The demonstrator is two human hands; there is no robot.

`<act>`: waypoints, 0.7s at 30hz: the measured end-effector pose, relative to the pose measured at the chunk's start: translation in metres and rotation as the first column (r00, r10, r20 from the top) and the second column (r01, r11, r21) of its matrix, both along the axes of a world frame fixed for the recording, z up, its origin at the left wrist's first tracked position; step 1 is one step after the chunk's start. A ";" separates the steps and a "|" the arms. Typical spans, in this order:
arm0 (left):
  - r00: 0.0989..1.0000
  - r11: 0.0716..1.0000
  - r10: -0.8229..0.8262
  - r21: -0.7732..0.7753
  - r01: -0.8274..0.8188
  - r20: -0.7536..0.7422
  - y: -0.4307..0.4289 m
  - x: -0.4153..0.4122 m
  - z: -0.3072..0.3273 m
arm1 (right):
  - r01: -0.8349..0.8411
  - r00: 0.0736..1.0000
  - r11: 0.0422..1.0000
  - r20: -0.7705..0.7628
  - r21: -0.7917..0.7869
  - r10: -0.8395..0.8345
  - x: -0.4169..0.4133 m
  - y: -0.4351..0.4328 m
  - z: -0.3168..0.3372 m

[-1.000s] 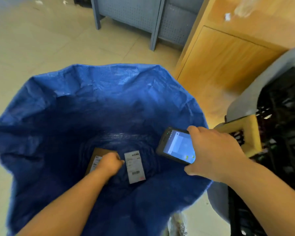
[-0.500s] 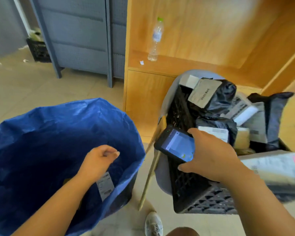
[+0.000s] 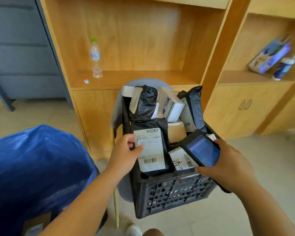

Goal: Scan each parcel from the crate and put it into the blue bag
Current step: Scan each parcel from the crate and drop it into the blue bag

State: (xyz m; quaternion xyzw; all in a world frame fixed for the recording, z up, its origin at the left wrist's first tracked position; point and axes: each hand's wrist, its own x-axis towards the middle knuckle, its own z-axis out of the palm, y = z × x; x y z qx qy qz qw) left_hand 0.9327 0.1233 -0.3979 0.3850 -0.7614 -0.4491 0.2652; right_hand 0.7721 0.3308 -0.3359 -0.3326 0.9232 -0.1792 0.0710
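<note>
A black plastic crate [image 3: 170, 193] sits on a grey chair and holds several parcels, black bags and white boxes. My left hand [image 3: 124, 154] grips the left edge of a black parcel with a white barcode label [image 3: 152, 150], which stands in the crate's front left. My right hand [image 3: 228, 167] holds a dark handheld scanner [image 3: 202, 149] with its screen lit, over the crate's front right. The blue bag [image 3: 32, 167] stands open at the lower left, with a brown parcel [image 3: 36, 223] partly visible inside.
Wooden shelving [image 3: 134, 40] stands right behind the crate, with a water bottle [image 3: 95, 58] on its ledge. A cabinet with packaged goods [image 3: 269, 57] is at the right. A grey metal rack [image 3: 15, 48] is at the far left. My shoe [image 3: 133, 230] shows below on the tiled floor.
My left hand left the blue bag, where it released a parcel, and moved right to grip the labelled black parcel in the crate. The view swung from the bag to the crate.
</note>
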 end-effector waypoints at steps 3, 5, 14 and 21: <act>0.986 0.995 0.057 -0.093 -0.043 0.155 -0.019 -0.035 -0.011 | 0.043 0.999 0.998 0.016 -0.040 -0.043 -0.018 0.006 -0.007; 0.949 0.983 0.129 -0.160 -0.085 0.287 -0.035 -0.051 -0.015 | 0.035 0.999 0.998 0.031 -0.052 -0.034 -0.026 0.007 -0.011; 0.900 0.975 0.210 -0.147 -0.165 0.383 -0.043 -0.065 -0.014 | -0.069 0.996 0.996 0.061 -0.048 0.072 -0.035 -0.003 -0.019; 0.967 0.972 0.189 -0.174 -0.160 0.170 -0.024 -0.046 -0.006 | -0.072 0.996 0.996 0.054 -0.047 0.074 -0.035 0.002 -0.019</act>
